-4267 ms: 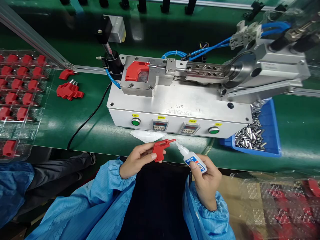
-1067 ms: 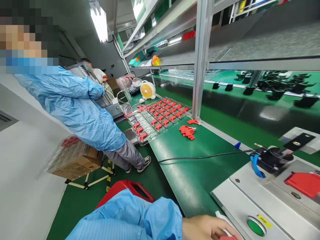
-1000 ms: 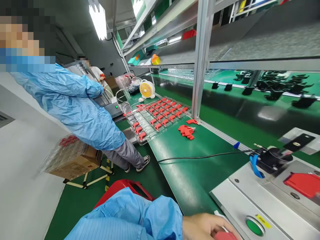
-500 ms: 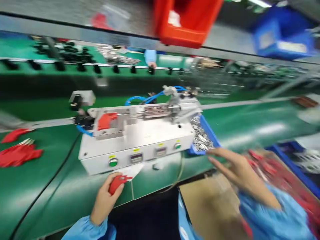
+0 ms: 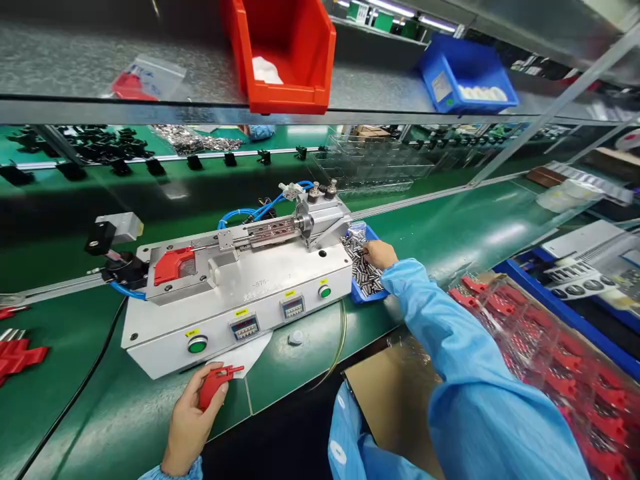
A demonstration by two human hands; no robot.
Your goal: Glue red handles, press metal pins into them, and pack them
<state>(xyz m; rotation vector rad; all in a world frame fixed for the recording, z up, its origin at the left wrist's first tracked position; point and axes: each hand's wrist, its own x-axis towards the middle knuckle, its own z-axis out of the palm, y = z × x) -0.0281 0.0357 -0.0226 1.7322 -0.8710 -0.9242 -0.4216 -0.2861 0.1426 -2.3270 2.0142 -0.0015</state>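
Note:
My left hand [image 5: 193, 413] is closed around a red plastic part [image 5: 215, 385] with a thin prong pointing right, just in front of the white machine. My right hand [image 5: 381, 254] reaches into a blue tray [image 5: 383, 293] of small metal cylinders [image 5: 367, 279]. Its fingers are drawn together among the pieces; the fingertips are partly hidden, and what they pinch does not show. The white bench machine [image 5: 280, 287] stands between the hands. Another red part [image 5: 173, 265] sits in the fixture at its left end.
More red parts [image 5: 20, 357] lie at the far left on the green bench. At right, clear plastic trays of red parts [image 5: 560, 360] stand beside a cardboard box [image 5: 395, 393]. A red bin [image 5: 290, 100] and a blue bin [image 5: 467, 77] rest on the shelf above. A black cable [image 5: 75, 393] crosses the bench.
My right hand has moved from beside the blue tray, fingers outstretched, into the metal cylinders. My left hand still holds the red part. The view has swung to the right.

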